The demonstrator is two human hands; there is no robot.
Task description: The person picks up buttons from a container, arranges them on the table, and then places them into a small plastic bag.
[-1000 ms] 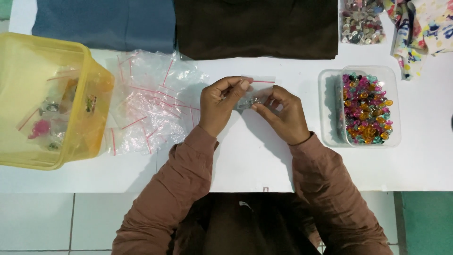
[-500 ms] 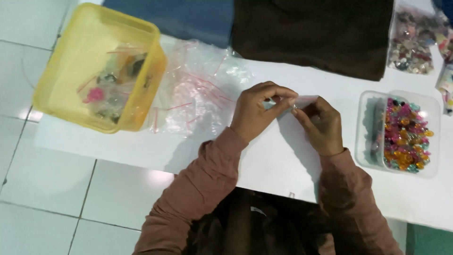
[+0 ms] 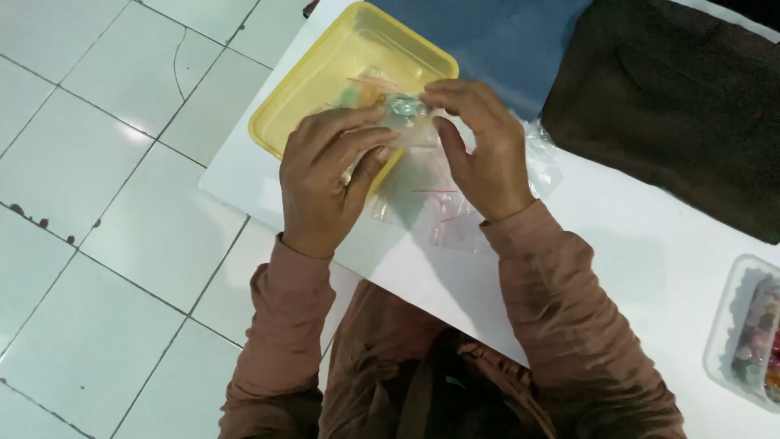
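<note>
— What are the hands holding?

— A small clear bag with something greenish bunched at its top, pinched between the left hand and the right hand. The fingers of both are closed narrowly on it, thumbs and fingertips meeting at the bag's upper part.

— Which way does it run?

— Its long axis hangs roughly top to bottom in the head view, the filled end up toward the yellow tub, the loose end down toward the person. It is held above the tub's near edge, off the surface.

— And around it?

— A white surface carries a heap of clear bags just under the hands, a blue cloth, a dark brown cloth and, at the right edge, a clear box of coloured beads. Pale floor tiles lie to the left.
</note>
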